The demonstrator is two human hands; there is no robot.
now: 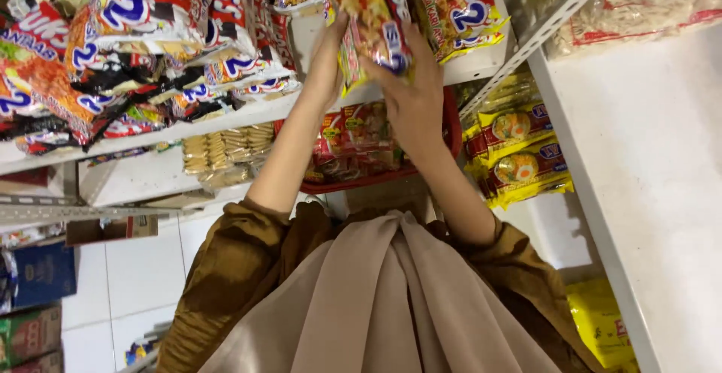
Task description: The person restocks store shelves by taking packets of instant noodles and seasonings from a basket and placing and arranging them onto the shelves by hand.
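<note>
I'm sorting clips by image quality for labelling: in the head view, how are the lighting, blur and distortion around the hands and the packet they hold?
Head view: even, soft indoor light, no hard shadows; the white shelf on the right is bright, nearly washed out. The left hand, right hand and the yellow snack packet between them are slightly soft; shelf edges splay with the wide lens.
</note>
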